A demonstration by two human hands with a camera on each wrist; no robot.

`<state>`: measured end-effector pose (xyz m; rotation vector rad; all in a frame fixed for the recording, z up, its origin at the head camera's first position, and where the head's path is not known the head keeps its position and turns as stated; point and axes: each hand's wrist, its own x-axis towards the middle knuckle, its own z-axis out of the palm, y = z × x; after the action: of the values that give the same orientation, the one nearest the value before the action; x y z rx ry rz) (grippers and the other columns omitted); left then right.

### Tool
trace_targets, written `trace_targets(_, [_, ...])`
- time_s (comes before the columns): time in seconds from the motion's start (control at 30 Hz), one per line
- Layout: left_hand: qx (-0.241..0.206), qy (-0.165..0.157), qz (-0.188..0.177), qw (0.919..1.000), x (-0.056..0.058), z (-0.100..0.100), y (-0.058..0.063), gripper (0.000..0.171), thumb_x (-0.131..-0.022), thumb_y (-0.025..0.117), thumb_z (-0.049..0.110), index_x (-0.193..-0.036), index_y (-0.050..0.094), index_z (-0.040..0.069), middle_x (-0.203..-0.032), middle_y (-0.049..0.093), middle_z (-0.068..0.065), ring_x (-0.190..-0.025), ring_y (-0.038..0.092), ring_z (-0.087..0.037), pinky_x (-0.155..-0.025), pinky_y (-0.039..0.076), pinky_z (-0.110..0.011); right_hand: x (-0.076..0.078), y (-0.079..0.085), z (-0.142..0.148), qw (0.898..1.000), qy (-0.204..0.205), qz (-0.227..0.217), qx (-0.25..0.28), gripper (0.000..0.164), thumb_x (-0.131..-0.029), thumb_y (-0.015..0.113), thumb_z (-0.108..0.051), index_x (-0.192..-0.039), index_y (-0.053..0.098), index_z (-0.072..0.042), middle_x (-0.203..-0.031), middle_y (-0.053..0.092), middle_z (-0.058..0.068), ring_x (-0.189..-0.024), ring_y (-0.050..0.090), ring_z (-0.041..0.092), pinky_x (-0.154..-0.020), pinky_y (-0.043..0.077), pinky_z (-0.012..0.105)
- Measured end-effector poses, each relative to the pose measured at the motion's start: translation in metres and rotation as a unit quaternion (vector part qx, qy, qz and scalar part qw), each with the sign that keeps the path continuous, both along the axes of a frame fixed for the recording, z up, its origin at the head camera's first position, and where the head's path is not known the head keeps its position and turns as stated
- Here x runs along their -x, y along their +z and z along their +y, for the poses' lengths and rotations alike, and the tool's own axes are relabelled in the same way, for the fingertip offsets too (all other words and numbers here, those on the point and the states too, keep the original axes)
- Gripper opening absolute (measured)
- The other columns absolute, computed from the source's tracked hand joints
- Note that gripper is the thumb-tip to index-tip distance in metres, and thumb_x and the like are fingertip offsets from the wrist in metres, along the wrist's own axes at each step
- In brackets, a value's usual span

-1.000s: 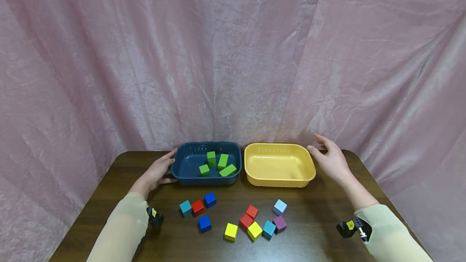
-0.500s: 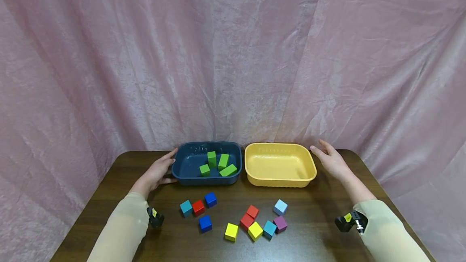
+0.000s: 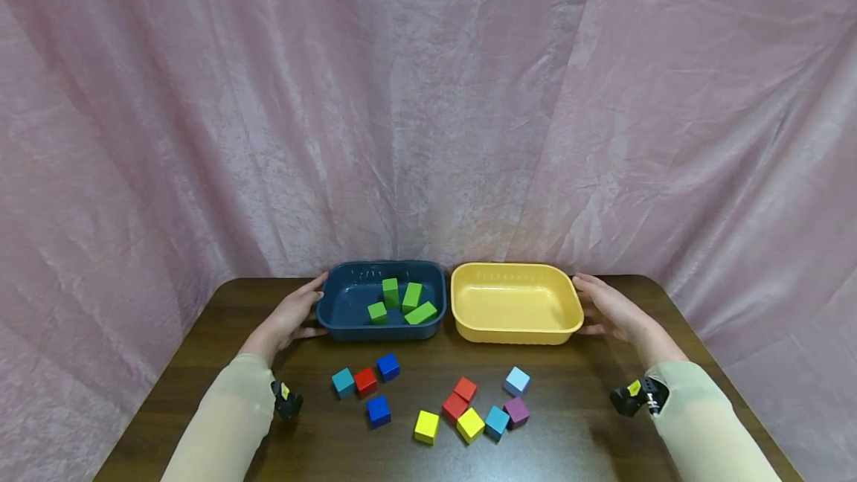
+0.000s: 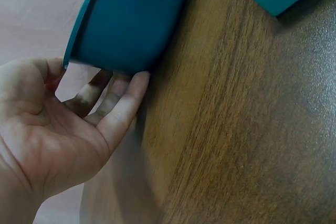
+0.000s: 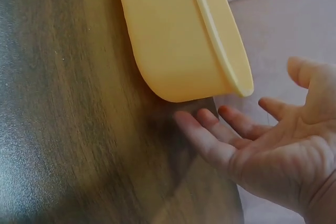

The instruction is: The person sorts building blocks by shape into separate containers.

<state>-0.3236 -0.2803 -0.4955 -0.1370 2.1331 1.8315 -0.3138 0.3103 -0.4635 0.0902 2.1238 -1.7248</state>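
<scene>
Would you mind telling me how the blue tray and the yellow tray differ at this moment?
The blue tray holds four green blocks; the yellow tray holds nothing. The blue tray lies toward the left hand, whose fingers touch its side; the yellow tray lies toward the right hand. Both are rounded rectangular trays, side by side on the table.

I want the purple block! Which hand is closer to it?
The right hand. It rests beside the yellow tray, behind and to the right of the purple block. The left hand is across the table at the blue tray, farther away.
</scene>
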Motion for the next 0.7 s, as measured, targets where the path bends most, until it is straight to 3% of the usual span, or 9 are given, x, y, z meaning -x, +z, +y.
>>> trace_targets(0.27, [-0.001, -0.002, -0.002, 1.0, -0.001, 0.0, 0.001, 0.057, -0.112, 0.032, 0.022, -0.165, 0.015, 0.034, -0.168, 0.013, -0.021, -0.138, 0.043, -0.047, -0.093, 0.052, -0.059, 0.005, -0.01, 0.002, 1.0, -0.007, -0.015, 0.024, 0.075, -0.109, 0.045, -0.028, -0.165, -0.002, -0.012, -0.163, 0.015, 0.027, -0.126, 0.053, 0.04, -0.092, 0.054, 0.057])
trace_targets(0.7, [-0.001, 0.0, -0.004, 1.0, -0.002, 0.001, 0.003, 0.057, -0.112, 0.033, 0.023, -0.165, 0.015, 0.035, -0.169, 0.011, -0.019, -0.14, 0.041, -0.047, -0.093, 0.052, -0.058, 0.006, -0.019, 0.006, 0.998, -0.021, -0.016, 0.058, 0.07, -0.11, 0.044, -0.021, -0.165, 0.002, -0.015, -0.159, 0.019, 0.026, -0.112, 0.059, 0.029, -0.091, 0.054, 0.057])
